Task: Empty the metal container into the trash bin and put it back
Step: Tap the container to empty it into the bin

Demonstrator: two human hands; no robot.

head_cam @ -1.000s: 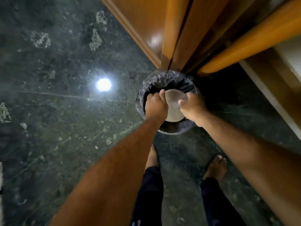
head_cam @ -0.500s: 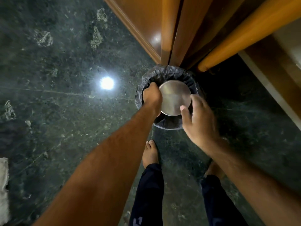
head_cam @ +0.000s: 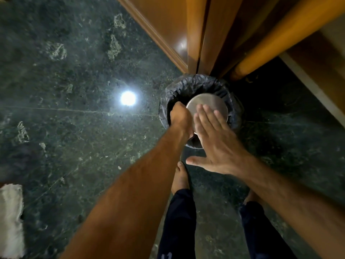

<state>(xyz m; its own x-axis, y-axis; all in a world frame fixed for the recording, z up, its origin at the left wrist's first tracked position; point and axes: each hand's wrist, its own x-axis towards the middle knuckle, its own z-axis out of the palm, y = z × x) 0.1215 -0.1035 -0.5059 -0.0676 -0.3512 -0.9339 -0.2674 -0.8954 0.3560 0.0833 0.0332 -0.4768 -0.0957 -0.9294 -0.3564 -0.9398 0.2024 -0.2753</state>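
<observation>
The round metal container (head_cam: pixel 207 103) is held upside down over the trash bin (head_cam: pixel 188 85), its flat shiny bottom facing up. The bin is small, lined with a black plastic bag, and stands on the floor against wooden furniture. My left hand (head_cam: pixel 180 118) grips the container's left side, fingers reaching down into the bin's mouth. My right hand (head_cam: pixel 214 139) is flat and open, fingers together, hovering over or resting on the container's near edge; whether it touches is unclear. The inside of the bin is hidden.
Dark green stone floor (head_cam: pixel 65 109) with a bright lamp reflection (head_cam: pixel 128 98). Wooden cabinet panels (head_cam: pixel 168 25) and a rounded wooden leg (head_cam: pixel 280 32) rise behind the bin. A white cloth (head_cam: pixel 10 221) lies at the left edge. My bare feet (head_cam: pixel 181 176) stand just before the bin.
My right hand let go of the container, pulled back, then came over its upturned bottom flat and open. The left hand keeps holding the container, now fully inverted over the bin.
</observation>
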